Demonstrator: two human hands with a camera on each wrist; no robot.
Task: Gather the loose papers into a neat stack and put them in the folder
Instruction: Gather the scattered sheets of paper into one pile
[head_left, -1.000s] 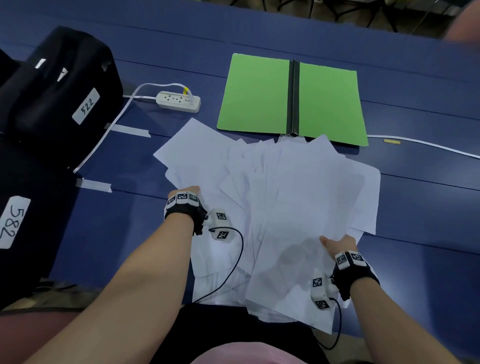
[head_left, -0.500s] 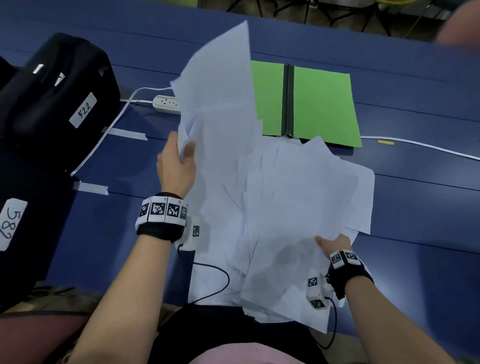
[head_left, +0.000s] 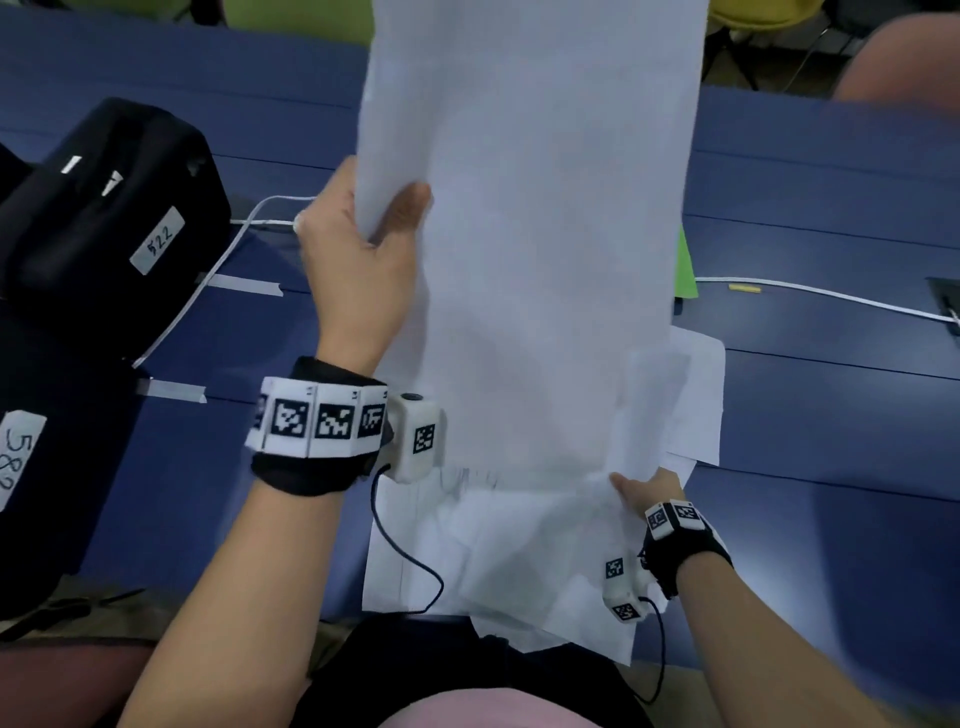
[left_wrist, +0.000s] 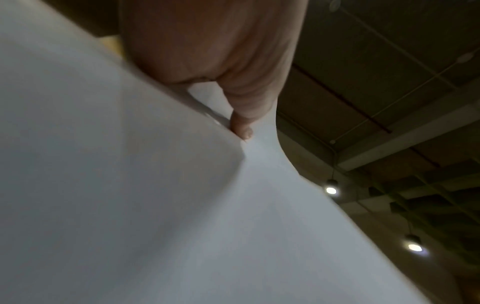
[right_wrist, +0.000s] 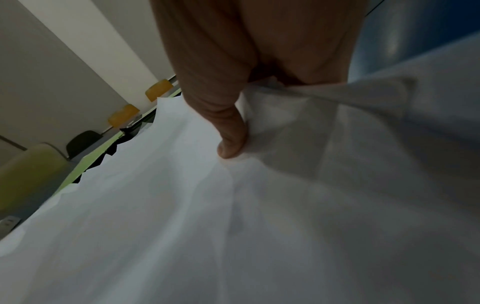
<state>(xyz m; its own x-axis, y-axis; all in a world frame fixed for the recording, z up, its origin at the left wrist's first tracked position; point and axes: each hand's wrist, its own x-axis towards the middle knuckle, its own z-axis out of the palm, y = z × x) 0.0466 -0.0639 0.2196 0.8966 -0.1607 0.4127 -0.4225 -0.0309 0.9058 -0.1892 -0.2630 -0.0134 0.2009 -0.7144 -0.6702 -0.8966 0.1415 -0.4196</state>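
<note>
Since a second ago my left hand (head_left: 358, 260) has lifted a sheaf of papers (head_left: 524, 234) upright off the table's (head_left: 831, 415) near edge, thumb pinching; my right hand (head_left: 641, 488) grips their lower corner. I'd tap edges square before the mostly hidden folder (head_left: 684, 270).

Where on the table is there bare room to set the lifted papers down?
Bare blue table lies right of the papers, below the white cable. Left is crowded: black bags, tape strips. The lifted sheets hide the folder.
</note>
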